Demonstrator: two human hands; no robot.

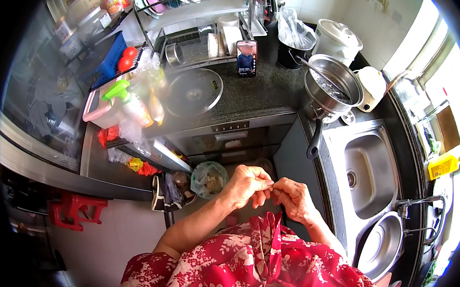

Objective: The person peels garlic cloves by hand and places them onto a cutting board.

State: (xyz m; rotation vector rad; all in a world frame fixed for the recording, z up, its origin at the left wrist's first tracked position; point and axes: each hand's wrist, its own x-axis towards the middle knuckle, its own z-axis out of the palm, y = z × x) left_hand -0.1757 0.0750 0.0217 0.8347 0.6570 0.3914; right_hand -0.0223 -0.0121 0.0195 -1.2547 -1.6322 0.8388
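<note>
My left hand (245,186) and my right hand (294,198) meet in front of my chest, fingertips touching. Both are closed in a pinch around something tiny and pale between them, too small to name. Below and left of my left hand, a bin lined with a plastic bag (209,180) stands on the floor with pale scraps in it. My right hand is nearest the grey cabinet side (298,163) under the counter.
On the right are a steel sink (370,176), a basin (381,247), a tap (422,202) and a steamer pot (335,82) whose black handle juts past the edge. A phone (247,58), a glass lid (193,92) and a spray bottle (135,107) stand ahead. A red stool (76,207) is at left.
</note>
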